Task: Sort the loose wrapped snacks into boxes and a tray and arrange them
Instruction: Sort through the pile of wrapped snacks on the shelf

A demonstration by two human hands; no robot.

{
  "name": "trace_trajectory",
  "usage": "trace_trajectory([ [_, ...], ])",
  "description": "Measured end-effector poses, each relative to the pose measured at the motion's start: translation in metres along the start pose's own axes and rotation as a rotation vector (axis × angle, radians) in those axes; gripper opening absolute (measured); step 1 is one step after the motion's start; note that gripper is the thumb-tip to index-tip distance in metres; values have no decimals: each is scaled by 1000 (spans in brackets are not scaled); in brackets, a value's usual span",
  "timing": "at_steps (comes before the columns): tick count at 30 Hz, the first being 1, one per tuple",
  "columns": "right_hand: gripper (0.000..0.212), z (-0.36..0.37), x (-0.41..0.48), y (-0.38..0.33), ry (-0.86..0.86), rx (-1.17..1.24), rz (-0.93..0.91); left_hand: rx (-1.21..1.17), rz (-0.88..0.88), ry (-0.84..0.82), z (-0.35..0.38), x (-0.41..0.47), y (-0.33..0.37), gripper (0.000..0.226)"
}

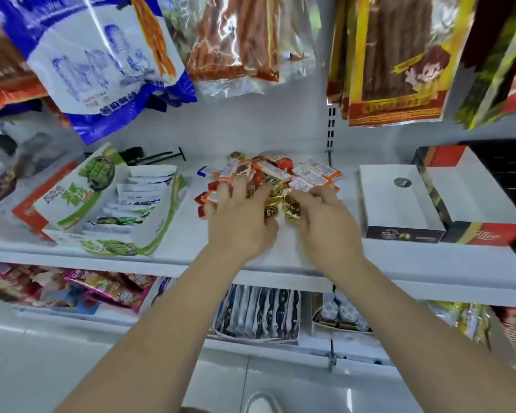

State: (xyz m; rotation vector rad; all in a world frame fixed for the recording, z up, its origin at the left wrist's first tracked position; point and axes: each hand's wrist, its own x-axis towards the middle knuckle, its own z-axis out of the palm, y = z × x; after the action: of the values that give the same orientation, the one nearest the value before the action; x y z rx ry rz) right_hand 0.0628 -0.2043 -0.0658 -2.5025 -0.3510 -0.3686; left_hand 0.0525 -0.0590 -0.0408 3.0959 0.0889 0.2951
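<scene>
A heap of loose wrapped snacks (280,171) lies in the middle of the white shelf (176,222): orange-and-white packets at the back, gold-foil pieces (283,204) in front. My left hand (239,216) rests on the heap's left side with spread fingers over the orange packets. My right hand (325,216) sits on the right side, its fingers curled among the gold pieces and a white packet; what it holds is hidden. An empty white box (399,201) stands to the right. A green-and-white display box (108,201) with sachets stands to the left.
Big snack bags (102,61) hang low over the shelf from hooks above. A red-and-black box (474,192) stands beside the white box. The lower shelf holds more packed boxes (259,314). A shoe (262,403) shows on the floor.
</scene>
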Motion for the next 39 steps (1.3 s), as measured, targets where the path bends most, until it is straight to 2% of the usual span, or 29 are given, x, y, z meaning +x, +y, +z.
trace_trajectory([
  [3, 44, -4, 5, -6, -72, -21, -24, -108, 154, -69, 3, 4, 11, 68],
  [6, 35, -12, 11, -14, -142, 31, 31, -85, 145, -59, 5, 5, 17, 71],
  [10, 50, -15, 4, -10, -275, 44, 15, -33, 114, -109, 8, 7, 22, 76],
  [13, 51, -22, -5, 1, -228, -87, -33, -48, 89, -104, 6, 9, 26, 61],
  [16, 48, -26, -17, 8, -153, -108, -25, -64, 87, -110, 4, 7, 32, 56],
  [22, 67, -32, -10, 10, -265, -197, -57, -49, 115, -75, -1, 17, 46, 33],
  [27, 48, -32, 5, 6, -350, -288, -28, 117, 178, -108, 4, 25, 43, 42],
  [31, 47, -36, 5, -3, -379, -327, -1, 101, 195, 18, 9, 31, 41, 17],
  [35, 35, -67, 1, -4, -401, -207, 6, 18, 151, 14, 1, 35, 41, 9],
  [39, 30, -138, 3, 5, -462, 210, 155, -59, 116, 134, -25, 35, 43, 10],
])
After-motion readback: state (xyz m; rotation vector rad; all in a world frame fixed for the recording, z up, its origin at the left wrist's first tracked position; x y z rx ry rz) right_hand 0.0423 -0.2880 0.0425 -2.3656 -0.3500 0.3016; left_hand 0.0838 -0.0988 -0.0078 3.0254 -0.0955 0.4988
